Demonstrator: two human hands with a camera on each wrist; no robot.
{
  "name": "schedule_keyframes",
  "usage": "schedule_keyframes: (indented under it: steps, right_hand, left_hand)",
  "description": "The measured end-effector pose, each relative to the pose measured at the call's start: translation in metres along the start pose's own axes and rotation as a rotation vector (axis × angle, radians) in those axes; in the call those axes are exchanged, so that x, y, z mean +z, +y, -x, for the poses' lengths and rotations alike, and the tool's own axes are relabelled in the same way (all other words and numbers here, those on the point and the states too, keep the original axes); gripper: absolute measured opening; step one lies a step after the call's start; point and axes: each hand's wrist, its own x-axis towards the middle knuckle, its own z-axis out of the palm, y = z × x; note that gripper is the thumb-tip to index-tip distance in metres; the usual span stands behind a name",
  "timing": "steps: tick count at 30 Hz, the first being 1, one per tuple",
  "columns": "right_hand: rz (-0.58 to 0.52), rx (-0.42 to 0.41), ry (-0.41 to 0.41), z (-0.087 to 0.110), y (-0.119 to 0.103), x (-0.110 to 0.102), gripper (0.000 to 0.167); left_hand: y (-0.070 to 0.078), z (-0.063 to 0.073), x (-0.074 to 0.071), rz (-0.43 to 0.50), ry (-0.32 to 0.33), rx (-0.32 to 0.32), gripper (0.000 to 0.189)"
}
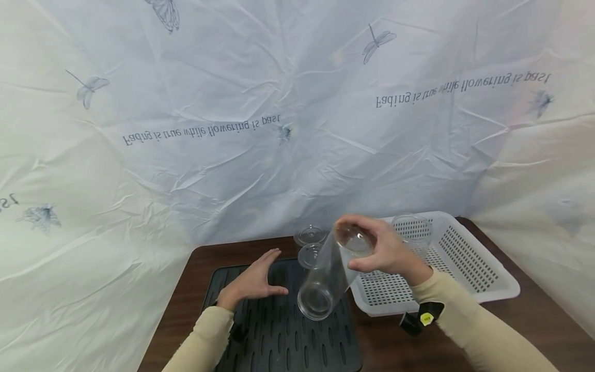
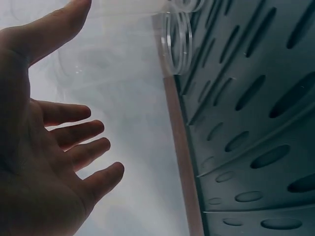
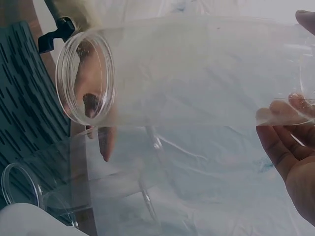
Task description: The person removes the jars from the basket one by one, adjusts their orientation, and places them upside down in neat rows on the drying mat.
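My right hand (image 1: 383, 248) grips a tall clear jar (image 1: 327, 274) near one end, with fingers and thumb around it. The jar is held tilted above the right part of a dark ribbed drying mat (image 1: 279, 336); its ringed rim (image 3: 86, 78) points down and to the left. My left hand (image 1: 251, 281) hovers over the mat to the jar's left, thumb apart from the spread fingers, holding nothing. In the left wrist view the fingers (image 2: 86, 145) are slightly bent and stay apart from the jar. Two more clear containers (image 1: 310, 235) stand at the mat's back right corner.
A white perforated plastic basket (image 1: 499, 289) sits on the brown table (image 1: 395, 351), right of the mat. Inside its back left part is another clear container (image 1: 412, 230). Behind the table hangs a pale printed sheet (image 1: 297, 170).
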Motion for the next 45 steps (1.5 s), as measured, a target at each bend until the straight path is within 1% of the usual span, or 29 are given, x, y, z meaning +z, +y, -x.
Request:
schedule_keyframes:
  steps: [3, 6, 11, 17, 22, 24, 28, 32, 35, 39, 45]
  right_hand:
    - [0.034, -0.023, -0.012, -0.001, 0.001, 0.005, 0.073]
    - [0.024, -0.028, -0.041, -0.001, 0.003, 0.009, 0.073]
    - [0.065, -0.032, -0.082, 0.002, 0.008, 0.016, 0.071]
    - [0.098, -0.052, -0.105, 0.003, 0.01, 0.026, 0.07]
    - [0.147, -0.065, -0.113, 0.005, 0.011, 0.033, 0.069]
    - [0.188, -0.073, -0.115, 0.006, 0.013, 0.036, 0.067]
    - [0.235, -0.101, -0.126, 0.006, 0.016, 0.042, 0.065]
    - [0.238, -0.129, -0.139, 0.006, 0.019, 0.047, 0.063]
    - [0.252, -0.128, -0.146, 0.007, 0.02, 0.049, 0.063]
    - [0.266, -0.104, -0.153, 0.009, 0.021, 0.052, 0.064]
    - [0.271, -0.069, -0.163, 0.011, 0.021, 0.058, 0.064]
  left_hand:
    - [-0.003, 0.0, 0.004, -0.008, -0.012, -0.012, 0.104]
    - [-0.005, 0.0, 0.007, -0.02, -0.023, -0.019, 0.102]
    - [-0.009, -0.001, 0.011, -0.046, -0.045, -0.031, 0.098]
    - [-0.017, -0.001, 0.017, -0.08, -0.07, -0.061, 0.102]
    - [-0.02, -0.003, 0.025, -0.099, -0.119, -0.1, 0.106]
    - [-0.021, -0.003, 0.027, -0.101, -0.141, -0.112, 0.106]
    - [-0.023, -0.002, 0.031, -0.102, -0.173, -0.117, 0.105]
    - [-0.024, -0.001, 0.035, -0.108, -0.195, -0.13, 0.104]
    - [-0.025, 0.0, 0.037, -0.112, -0.207, -0.141, 0.103]
    - [-0.025, 0.001, 0.041, -0.113, -0.217, -0.144, 0.103]
    - [-0.027, 0.002, 0.046, -0.142, -0.231, -0.158, 0.104]
